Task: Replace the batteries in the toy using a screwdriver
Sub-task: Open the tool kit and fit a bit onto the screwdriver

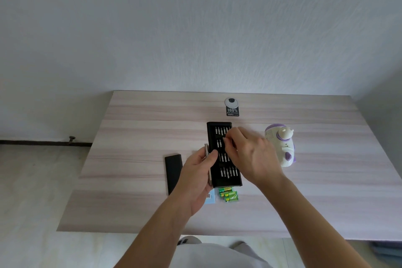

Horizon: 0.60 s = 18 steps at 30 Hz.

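Left hand (pixel 196 177): fingers (pixel 212 156) grip driver (pixel 206 150).
Right hand (pixel 253 154): fingers (pixel 231 137) curl over case (pixel 228 182), hold unclear.
Toy (pixel 282 148): three o'clock of case.

A dark sticker (pixel 232 111) on the table (pixel 152 115), just below a round grey disc (pixel 231 102), carries "100%" in large pale figures — the finer lines beneath it are too small to read. The green-and-yellow batteries (pixel 228 195) nearer the table's front edge bear the brand letters "GP". A pale blue card (pixel 210 198) just beside them shows a barcode — its digits cannot be made out.
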Motion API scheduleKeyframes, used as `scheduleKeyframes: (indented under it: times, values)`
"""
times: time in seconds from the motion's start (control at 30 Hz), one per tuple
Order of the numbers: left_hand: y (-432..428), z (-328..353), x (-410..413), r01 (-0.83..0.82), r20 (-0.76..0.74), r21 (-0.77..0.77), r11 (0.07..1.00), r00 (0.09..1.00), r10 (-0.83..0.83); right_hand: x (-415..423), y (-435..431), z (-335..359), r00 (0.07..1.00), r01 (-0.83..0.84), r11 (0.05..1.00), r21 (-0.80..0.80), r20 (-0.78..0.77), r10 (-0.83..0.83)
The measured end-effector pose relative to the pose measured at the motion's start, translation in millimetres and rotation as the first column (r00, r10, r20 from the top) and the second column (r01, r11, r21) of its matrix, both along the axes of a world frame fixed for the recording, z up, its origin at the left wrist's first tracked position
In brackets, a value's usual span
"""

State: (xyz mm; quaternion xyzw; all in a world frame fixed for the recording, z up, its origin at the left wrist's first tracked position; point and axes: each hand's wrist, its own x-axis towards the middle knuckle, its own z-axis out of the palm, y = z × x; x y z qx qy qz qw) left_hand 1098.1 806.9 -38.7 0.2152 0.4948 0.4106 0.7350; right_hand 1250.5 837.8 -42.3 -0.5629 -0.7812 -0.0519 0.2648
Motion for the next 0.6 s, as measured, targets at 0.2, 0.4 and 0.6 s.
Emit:
scheduleKeyframes:
  times: [0.2,0.4,0.6]
  values:
    - [-6.3,-16.6,-22.5,-0.052,0.031,-0.062,0.997,0.998,0.054,-15.3,-2.5,-16.6,0.997,-0.042,0.979,-0.198,-0.067,0.03]
    - [-10.1,-45.6,-56.4,-0.155,-0.032,-0.151,0.976,0.988,0.152,-54.4,-4.4,-53.1,0.773,-0.079,0.828,-0.555,-0.558,-0.3]
    - [-10.4,-88.5,-89.8,-0.24,-0.169,-0.182,0.954,0.963,0.21,-100.1,-15.0,-99.1,0.375,-0.223,0.567,-0.793,-0.607,-0.701]
